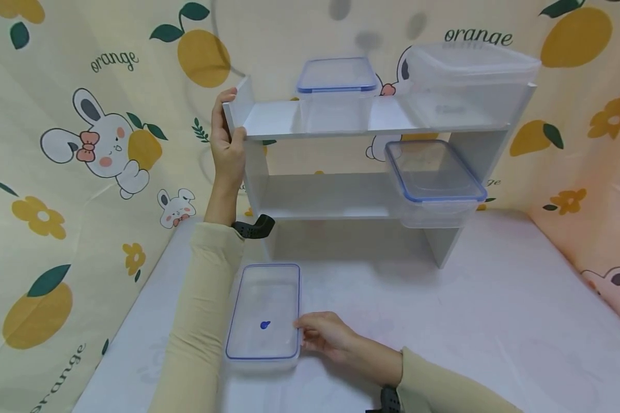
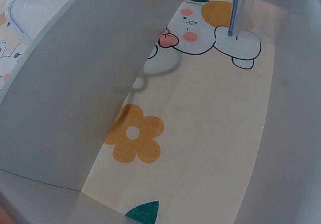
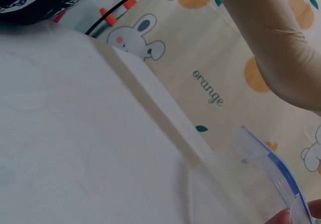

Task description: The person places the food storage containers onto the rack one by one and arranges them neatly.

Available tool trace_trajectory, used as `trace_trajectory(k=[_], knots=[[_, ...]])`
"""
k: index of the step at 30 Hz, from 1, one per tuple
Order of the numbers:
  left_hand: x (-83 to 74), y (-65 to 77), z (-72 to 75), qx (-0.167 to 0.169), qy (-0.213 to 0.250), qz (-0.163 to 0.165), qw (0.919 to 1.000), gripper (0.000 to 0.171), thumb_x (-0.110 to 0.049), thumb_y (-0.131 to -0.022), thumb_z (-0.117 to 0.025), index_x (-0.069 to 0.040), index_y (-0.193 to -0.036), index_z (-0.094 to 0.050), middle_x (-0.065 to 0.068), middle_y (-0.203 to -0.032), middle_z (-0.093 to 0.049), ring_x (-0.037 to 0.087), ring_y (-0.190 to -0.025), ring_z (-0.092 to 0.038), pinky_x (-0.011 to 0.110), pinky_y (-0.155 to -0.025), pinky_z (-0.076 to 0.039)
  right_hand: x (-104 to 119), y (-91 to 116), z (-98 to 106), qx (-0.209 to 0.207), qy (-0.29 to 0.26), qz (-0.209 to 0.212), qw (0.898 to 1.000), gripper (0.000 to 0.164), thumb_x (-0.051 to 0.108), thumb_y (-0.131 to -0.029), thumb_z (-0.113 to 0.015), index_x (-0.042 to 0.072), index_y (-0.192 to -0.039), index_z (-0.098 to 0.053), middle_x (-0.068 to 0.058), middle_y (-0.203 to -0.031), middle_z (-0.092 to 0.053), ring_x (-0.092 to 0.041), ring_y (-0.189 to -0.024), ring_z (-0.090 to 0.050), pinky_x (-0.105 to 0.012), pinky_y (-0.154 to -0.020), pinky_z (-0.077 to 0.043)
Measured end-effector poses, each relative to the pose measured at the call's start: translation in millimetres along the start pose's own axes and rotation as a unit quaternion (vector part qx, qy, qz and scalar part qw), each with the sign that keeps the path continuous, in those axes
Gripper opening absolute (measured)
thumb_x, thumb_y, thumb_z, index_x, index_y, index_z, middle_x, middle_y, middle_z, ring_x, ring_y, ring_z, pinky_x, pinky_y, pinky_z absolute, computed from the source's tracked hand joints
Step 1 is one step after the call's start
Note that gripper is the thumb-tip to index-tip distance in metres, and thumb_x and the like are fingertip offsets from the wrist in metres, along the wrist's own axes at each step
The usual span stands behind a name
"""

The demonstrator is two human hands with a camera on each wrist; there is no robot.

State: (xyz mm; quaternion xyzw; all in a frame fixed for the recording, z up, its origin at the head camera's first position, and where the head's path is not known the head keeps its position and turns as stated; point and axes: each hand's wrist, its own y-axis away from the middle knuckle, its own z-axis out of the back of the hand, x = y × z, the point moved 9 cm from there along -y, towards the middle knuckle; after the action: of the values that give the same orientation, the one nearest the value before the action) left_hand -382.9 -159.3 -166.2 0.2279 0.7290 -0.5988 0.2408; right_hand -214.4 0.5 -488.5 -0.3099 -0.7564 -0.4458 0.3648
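Observation:
My left hand [image 1: 227,143] grips the upper left side panel of a white shelf [image 1: 330,198], thumb at the front and fingers over the outer side. In the left wrist view only the grey-looking shelf boards [image 2: 65,88] fill most of the picture. On the table, left of centre, lies a clear plastic food container [image 1: 263,292] with a blue-edged lid and a small blue mark. My right hand [image 1: 336,338] pinches its right edge. In the right wrist view, fingertips [image 3: 281,218] show at both sides of the container's lid edge [image 3: 286,176].
A clear container with a blue-rimmed lid [image 1: 337,77] and a larger clear box [image 1: 467,86] stand on the top shelf. Another blue-rimmed container [image 1: 436,178] sits at the right of the middle shelf, jutting over its front edge. Patterned cloth [image 1: 103,229] hangs behind the white table [image 1: 496,332].

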Motion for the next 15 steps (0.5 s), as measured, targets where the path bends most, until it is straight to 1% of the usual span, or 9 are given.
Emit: trace_trajectory(k=[4,8,11,13,15], knots=[[-0.2,0.8,-0.3,0.001,0.003,0.0,1.0,0.049,0.012,-0.082,-0.032,-0.003,-0.128,-0.042,0.013,-0.148,-0.04,0.01,-0.129,-0.04,0.027,-0.107,-0.033,1.4,6.3,14.2,-0.004,-0.005,0.003,1.0,0.015,0.009,-0.081,-0.062,0.0,-0.093,-0.062,0.002,-0.073,-0.061,-0.005,-0.066,-0.055,-0.015,-0.062,-0.049],[0.2,0.7,0.1,0.001,0.001,-0.006,1.0,0.05,0.012,-0.081,-0.032,-0.003,-0.127,-0.042,0.012,-0.147,-0.041,0.009,-0.127,-0.041,0.025,-0.105,-0.034,2.6,12.9,26.3,-0.007,0.009,0.002,1.0,0.026,0.012,-0.083,-0.061,-0.004,-0.102,-0.06,0.003,-0.073,-0.059,-0.005,-0.066,-0.055,-0.016,-0.062,-0.051],[-0.5,0.4,0.7,0.001,-0.001,-0.016,0.9999,0.051,0.012,-0.081,-0.032,-0.003,-0.128,-0.042,0.012,-0.146,-0.042,0.008,-0.126,-0.041,0.025,-0.104,-0.034,2.9,15.7,28.7,0.0,0.031,0.005,0.999,0.036,0.018,-0.085,-0.06,-0.008,-0.111,-0.057,0.003,-0.072,-0.058,-0.005,-0.066,-0.055,-0.017,-0.064,-0.053],[-1.3,0.2,0.5,0.001,0.001,-0.021,0.9998,0.051,0.012,-0.08,-0.032,-0.003,-0.128,-0.043,0.012,-0.145,-0.042,0.008,-0.126,-0.042,0.025,-0.104,-0.034,3.1,16.1,27.9,0.01,0.039,0.01,0.999,0.036,0.02,-0.086,-0.058,-0.007,-0.11,-0.057,0.004,-0.071,-0.057,-0.005,-0.066,-0.054,-0.017,-0.064,-0.052],[-2.5,0.5,-0.7,0.002,0.003,-0.021,0.9998,0.05,0.012,-0.08,-0.032,-0.003,-0.128,-0.043,0.012,-0.145,-0.042,0.008,-0.126,-0.042,0.025,-0.104,-0.034,3.1,16.1,27.3,0.017,0.041,0.016,0.999,0.031,0.02,-0.087,-0.057,-0.004,-0.107,-0.058,0.006,-0.07,-0.057,-0.004,-0.065,-0.053,-0.016,-0.063,-0.051]])
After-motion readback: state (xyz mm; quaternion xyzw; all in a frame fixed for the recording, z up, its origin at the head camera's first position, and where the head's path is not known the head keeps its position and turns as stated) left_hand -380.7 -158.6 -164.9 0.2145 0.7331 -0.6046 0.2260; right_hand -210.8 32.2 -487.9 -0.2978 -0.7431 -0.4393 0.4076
